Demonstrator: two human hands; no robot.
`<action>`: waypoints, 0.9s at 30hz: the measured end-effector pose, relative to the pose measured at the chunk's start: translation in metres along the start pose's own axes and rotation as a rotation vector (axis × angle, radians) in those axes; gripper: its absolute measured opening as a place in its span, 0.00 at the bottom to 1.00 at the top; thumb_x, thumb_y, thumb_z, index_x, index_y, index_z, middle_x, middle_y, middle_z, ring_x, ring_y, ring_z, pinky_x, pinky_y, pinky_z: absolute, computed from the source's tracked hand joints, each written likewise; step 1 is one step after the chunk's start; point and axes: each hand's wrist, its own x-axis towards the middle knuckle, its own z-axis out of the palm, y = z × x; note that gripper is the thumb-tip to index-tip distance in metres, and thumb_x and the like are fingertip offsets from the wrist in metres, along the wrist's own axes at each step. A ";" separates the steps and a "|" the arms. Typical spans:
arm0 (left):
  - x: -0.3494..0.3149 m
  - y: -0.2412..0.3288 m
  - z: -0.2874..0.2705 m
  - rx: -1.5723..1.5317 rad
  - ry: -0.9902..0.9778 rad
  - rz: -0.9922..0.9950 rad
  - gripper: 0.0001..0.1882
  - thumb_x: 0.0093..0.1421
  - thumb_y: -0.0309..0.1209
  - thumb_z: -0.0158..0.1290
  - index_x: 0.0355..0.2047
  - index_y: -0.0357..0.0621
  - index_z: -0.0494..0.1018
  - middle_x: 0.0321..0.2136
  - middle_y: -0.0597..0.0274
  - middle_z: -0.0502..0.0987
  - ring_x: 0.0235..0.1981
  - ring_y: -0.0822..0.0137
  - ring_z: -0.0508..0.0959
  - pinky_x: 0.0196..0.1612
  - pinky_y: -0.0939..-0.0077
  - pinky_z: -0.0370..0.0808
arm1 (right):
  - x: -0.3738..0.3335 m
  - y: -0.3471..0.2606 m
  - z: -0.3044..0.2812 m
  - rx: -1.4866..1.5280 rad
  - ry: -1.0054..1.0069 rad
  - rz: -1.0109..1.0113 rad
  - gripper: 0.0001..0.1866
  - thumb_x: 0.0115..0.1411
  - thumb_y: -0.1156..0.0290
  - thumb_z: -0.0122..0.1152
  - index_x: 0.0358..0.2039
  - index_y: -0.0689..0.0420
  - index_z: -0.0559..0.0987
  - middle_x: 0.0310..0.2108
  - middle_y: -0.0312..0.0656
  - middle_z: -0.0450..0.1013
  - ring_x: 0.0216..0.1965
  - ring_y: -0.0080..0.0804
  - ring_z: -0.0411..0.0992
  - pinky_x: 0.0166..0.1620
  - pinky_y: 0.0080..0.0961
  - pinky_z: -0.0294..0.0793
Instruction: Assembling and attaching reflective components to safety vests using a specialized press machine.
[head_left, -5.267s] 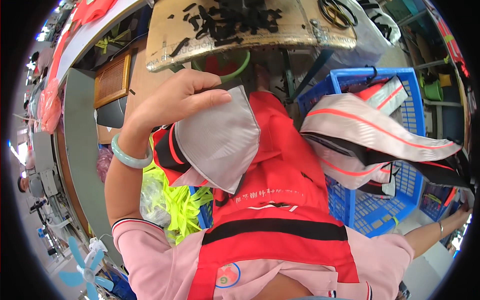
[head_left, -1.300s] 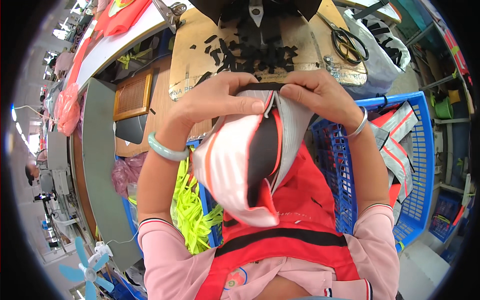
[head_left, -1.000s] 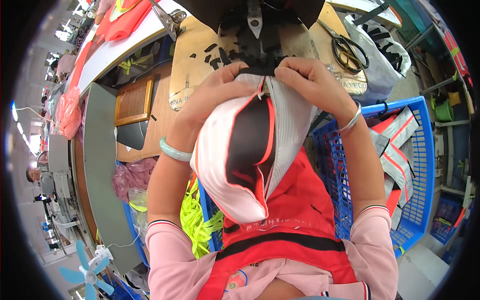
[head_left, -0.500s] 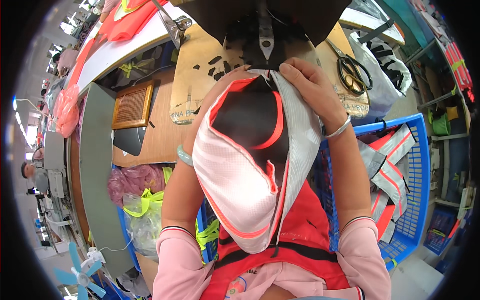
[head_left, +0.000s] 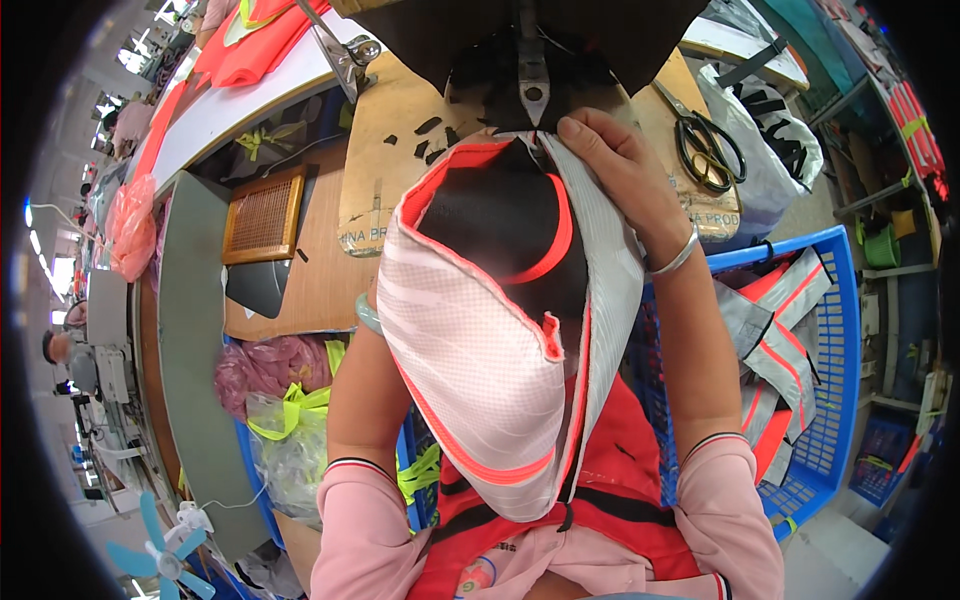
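Note:
A pale grey fabric bag piece [head_left: 470, 370] with bright orange edging hangs before me, its top gaping over a black inside with a curved orange strip. My right hand [head_left: 622, 165] pinches its far upper edge, thumb on top, just below the metal tip [head_left: 534, 95] of a dark machine [head_left: 420, 35]. The fabric covers nearly all of my left hand; only the left forearm [head_left: 368, 400] and a pale bangle show beside it, so its fingers cannot be read. The lower end of the piece rests against my red apron [head_left: 625, 450].
Black-handled scissors [head_left: 705, 150] lie right of the machine on a cardboard-covered surface [head_left: 385, 190] with black scraps. A blue basket [head_left: 845, 350] with grey-orange pieces stands right. On the left are a wooden-framed mesh [head_left: 265, 215], plastic bags [head_left: 285, 440] and a small fan [head_left: 165, 560].
The fabric piece has swung slightly left and toward me, and its opening has turned a little. My left hand has slipped farther behind it. The right hand keeps its place at the far edge.

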 end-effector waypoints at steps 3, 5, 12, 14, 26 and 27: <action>0.000 0.002 0.001 -0.067 0.026 -0.055 0.20 0.57 0.23 0.53 0.52 0.39 0.69 0.48 0.56 0.73 0.54 0.64 0.70 0.57 0.75 0.67 | 0.001 -0.001 0.001 -0.008 0.022 -0.009 0.12 0.66 0.60 0.55 0.34 0.56 0.77 0.27 0.23 0.68 0.30 0.08 0.63 0.34 0.10 0.63; 0.000 0.003 0.001 -0.115 0.040 -0.091 0.20 0.57 0.24 0.53 0.52 0.39 0.69 0.48 0.57 0.74 0.53 0.64 0.71 0.56 0.75 0.67 | 0.001 -0.001 0.002 0.006 0.030 -0.010 0.12 0.66 0.60 0.55 0.34 0.56 0.77 0.27 0.23 0.69 0.30 0.08 0.63 0.34 0.10 0.63; -0.003 0.005 0.001 -0.276 0.114 -0.225 0.19 0.58 0.25 0.53 0.51 0.38 0.69 0.46 0.57 0.75 0.51 0.66 0.73 0.54 0.75 0.69 | 0.002 0.001 0.005 0.051 0.044 0.007 0.16 0.66 0.57 0.53 0.34 0.58 0.78 0.25 0.26 0.69 0.30 0.11 0.63 0.34 0.14 0.64; -0.003 0.005 0.000 -0.329 0.143 -0.264 0.19 0.59 0.25 0.53 0.51 0.38 0.69 0.46 0.57 0.75 0.50 0.66 0.74 0.54 0.75 0.70 | 0.001 -0.001 0.005 0.056 0.065 0.011 0.15 0.66 0.58 0.53 0.34 0.58 0.77 0.25 0.26 0.68 0.29 0.11 0.63 0.34 0.13 0.63; -0.057 0.031 -0.048 -0.467 0.019 -0.351 0.18 0.62 0.29 0.52 0.52 0.37 0.68 0.42 0.62 0.77 0.39 0.74 0.78 0.44 0.79 0.76 | -0.095 -0.010 -0.008 0.101 -0.388 0.073 0.11 0.62 0.66 0.57 0.33 0.62 0.78 0.32 0.36 0.75 0.35 0.21 0.70 0.41 0.19 0.68; -0.059 0.038 -0.053 -0.413 -0.067 -0.379 0.20 0.62 0.31 0.52 0.53 0.37 0.67 0.43 0.61 0.77 0.41 0.73 0.78 0.46 0.79 0.75 | -0.102 -0.017 0.003 -0.055 -0.289 -0.062 0.09 0.59 0.68 0.59 0.33 0.62 0.78 0.32 0.37 0.75 0.36 0.25 0.72 0.42 0.22 0.69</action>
